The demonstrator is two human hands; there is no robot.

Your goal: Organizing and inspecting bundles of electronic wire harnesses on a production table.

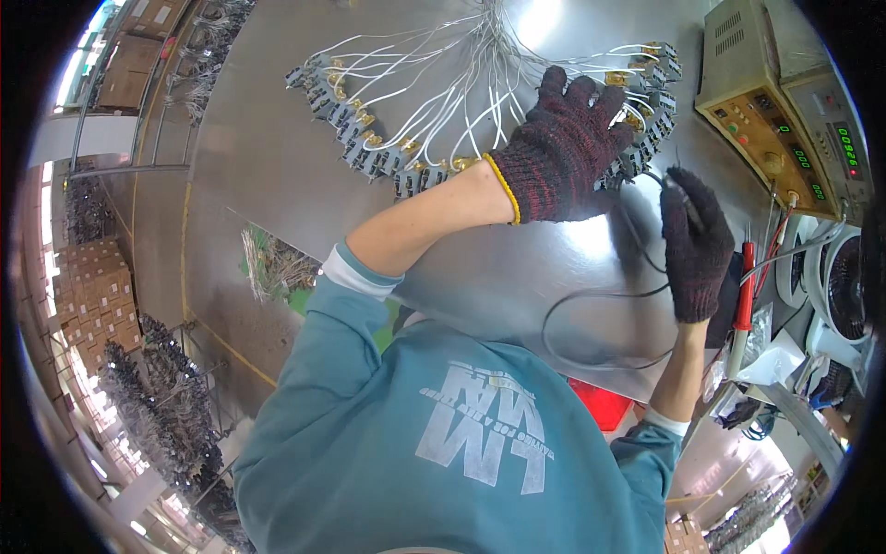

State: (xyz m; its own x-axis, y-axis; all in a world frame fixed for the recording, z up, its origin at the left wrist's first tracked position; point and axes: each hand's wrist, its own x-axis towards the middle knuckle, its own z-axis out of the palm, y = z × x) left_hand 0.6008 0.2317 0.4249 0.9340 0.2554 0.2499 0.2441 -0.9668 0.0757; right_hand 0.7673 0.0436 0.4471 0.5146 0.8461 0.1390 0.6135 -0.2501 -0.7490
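My left hand (568, 148), in a dark knitted glove with a yellow cuff, lies palm down over the right part of a fan of white wires (452, 97). Its fingers are spread across grey plug-like connectors (655, 115) with brass-coloured parts. More such connectors (360, 134) curve in a row to the left. In a dark glove, my right hand (697, 245) is just right of the connectors, fingers curled round a dark cable (591, 294). A thin dark tip shows above its fingers. The cable loops over the metal tabletop; the glove partly hides what it holds.
Beige bench instruments (771, 120) with lit green displays stand at the right rear. A red-handled tool (745, 286) and a white fan (842, 282) are near the right edge. Bundled wires (277, 263) lie left of the table; stacked cartons (92, 295) stand farther left.
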